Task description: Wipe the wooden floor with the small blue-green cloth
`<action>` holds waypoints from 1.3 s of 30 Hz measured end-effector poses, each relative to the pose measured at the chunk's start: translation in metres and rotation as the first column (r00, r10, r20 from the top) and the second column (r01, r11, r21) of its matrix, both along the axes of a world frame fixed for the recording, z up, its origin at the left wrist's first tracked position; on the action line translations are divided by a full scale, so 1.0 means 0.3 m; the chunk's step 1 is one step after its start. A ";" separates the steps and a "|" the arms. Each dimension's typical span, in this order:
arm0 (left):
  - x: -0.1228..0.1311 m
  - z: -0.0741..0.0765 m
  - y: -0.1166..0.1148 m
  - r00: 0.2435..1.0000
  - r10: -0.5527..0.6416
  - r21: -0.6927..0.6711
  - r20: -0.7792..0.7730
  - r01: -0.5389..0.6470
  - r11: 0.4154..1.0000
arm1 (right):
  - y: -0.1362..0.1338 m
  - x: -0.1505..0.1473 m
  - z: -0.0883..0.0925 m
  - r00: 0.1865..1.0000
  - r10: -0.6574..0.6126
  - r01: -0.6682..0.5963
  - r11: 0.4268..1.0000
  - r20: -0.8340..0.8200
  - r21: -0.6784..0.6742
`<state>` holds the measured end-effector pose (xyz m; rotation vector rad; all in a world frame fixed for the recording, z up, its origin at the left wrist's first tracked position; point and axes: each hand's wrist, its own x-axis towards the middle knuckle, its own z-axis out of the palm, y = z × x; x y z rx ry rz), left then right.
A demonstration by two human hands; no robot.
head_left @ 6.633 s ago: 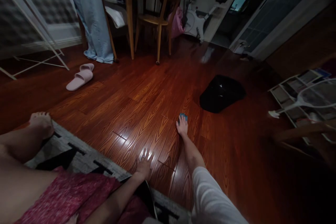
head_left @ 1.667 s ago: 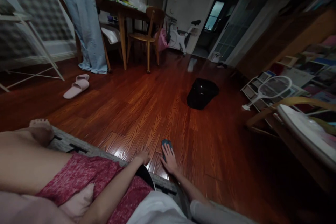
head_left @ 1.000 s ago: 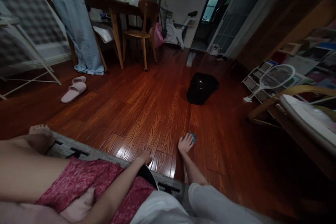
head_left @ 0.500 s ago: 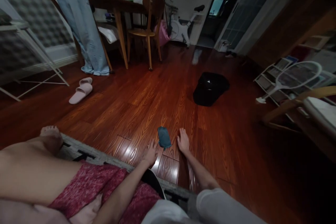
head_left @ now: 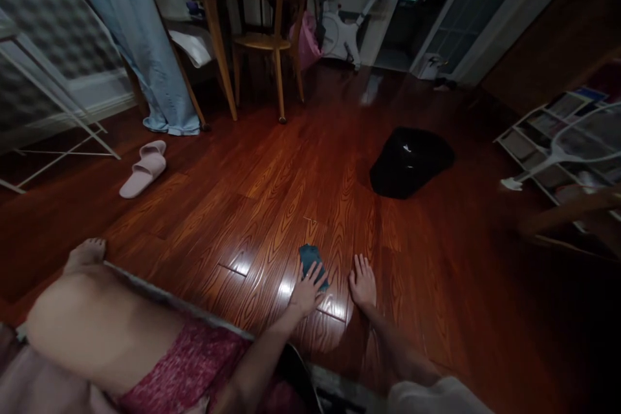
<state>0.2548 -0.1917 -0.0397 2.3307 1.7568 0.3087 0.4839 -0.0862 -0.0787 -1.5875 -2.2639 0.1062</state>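
Cloth: a blue-green cloth (head_left: 308, 255) is lying on the wood floor (head_left: 272, 174), in front of the person; its far end is showing, its near end is sitting under the left hand.
Left hand: the left hand (head_left: 305, 294) is resting palm down over the near end, fingers spreading apart; whether they are pressing or only touching, I cannot tell.
Right hand: the right hand (head_left: 363, 283) is lying on the boards just beside the cloth, apart from it; its fingers are pointing forward with slight gaps, gripping nothing visible.
Bin: a black bin (head_left: 410, 165) is standing ahead and to the right, well apart from both hands.
Slippers: pink slippers (head_left: 145, 171) are lying well off to the left.
Slip risk: the boards are shining, so are probably offering little grip; a palm bearing much weight could be skidding.
Bunching risk: the spread fingers are covering only part of the cloth; the loose far end could be folding under, or the cloth escaping, if pressure is falling on one edge.
Knock risk: a long forward reach to the right could be bumping the bin.
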 end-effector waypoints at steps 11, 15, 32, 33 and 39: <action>-0.591 0.068 0.226 0.803 0.586 -0.064 -0.107 -0.594 0.802 | -0.021 0.002 0.036 0.999 -0.001 0.000 1.000 -0.050 -0.016; -0.802 0.080 0.168 0.630 0.766 -0.025 -0.129 -0.774 0.632 | -0.026 0.001 0.043 0.998 -0.002 0.001 1.000 -0.057 -0.015; -0.220 0.014 -0.064 0.962 0.272 -0.007 -0.030 -0.273 0.962 | -0.010 0.003 0.038 0.999 -0.027 0.026 0.999 -0.019 -0.041; -0.177 0.011 -0.078 0.981 0.196 -0.013 -0.018 -0.196 0.981 | -0.010 0.001 0.040 0.999 -0.028 0.027 0.999 -0.024 -0.040; -0.188 0.029 -0.059 0.995 -0.097 -0.015 0.025 0.097 0.995 | -0.009 -0.007 0.047 0.999 -0.025 0.025 1.000 -0.029 -0.014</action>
